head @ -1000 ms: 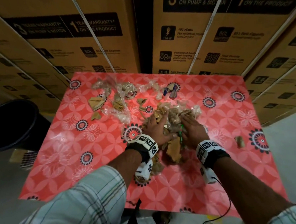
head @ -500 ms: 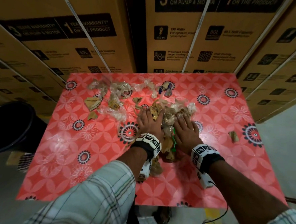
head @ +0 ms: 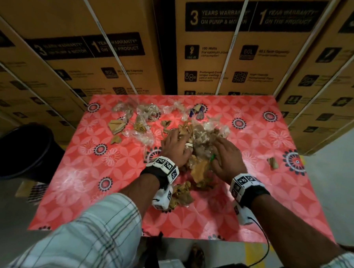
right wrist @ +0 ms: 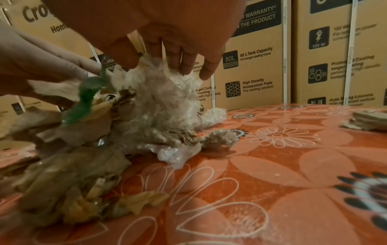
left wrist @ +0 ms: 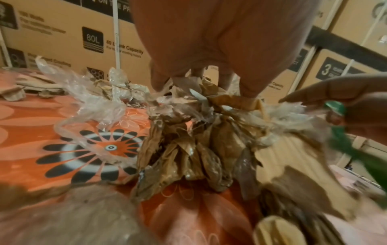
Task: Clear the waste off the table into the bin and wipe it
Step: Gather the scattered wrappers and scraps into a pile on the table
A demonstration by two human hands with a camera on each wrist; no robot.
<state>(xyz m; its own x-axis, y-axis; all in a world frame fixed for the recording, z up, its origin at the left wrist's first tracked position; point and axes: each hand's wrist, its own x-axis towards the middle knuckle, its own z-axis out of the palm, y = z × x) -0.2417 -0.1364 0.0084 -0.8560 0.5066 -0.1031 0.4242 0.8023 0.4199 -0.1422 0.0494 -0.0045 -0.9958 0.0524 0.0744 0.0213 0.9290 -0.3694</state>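
A heap of crumpled brown paper, cardboard scraps and clear plastic, the waste pile, lies mid-table on the red flowered cloth. My left hand digs curled fingers into its left side; in the left wrist view the fingers hook down over the brown paper. My right hand claws the right side, fingertips pressed into clear plastic. A green strip sticks out between the hands. The black bin stands on the floor to the left of the table.
More scraps lie at the back left: cardboard pieces, plastic wrappers and a blue-tinted bit. One cardboard bit sits alone near the right edge. Stacked cartons wall in the table's far side.
Both hands have stayed on the pile and closed in on it from either side. The view has tilted up a little; the loose scraps have not moved.
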